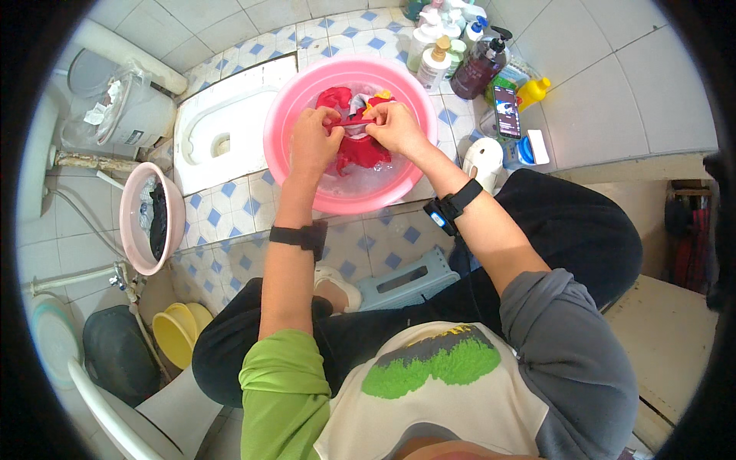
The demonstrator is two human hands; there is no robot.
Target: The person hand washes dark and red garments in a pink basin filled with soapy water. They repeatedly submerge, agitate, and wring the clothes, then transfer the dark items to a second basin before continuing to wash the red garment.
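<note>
A large pink plastic basin [351,204] holds soapy water with a red garment [363,152] partly under the surface. Over the water, my left hand [315,138] pinches one end of a stretched red fabric edge [352,122]. My right hand [398,126] grips the other end between thumb and fingers. Just beyond my fingers, grey and yellow parts of the cloth [361,103] lie in the suds. Whether these parts belong to the same garment, I cannot tell.
Left of the basin lies a white squat toilet [195,146]. A small pink basin [126,224] with dark clothing stands nearer. Pump bottles [480,66], a lit phone [506,112] and a white scrub brush or shoe-like item [484,161] line the right. A blue plastic stool [408,284] sits below.
</note>
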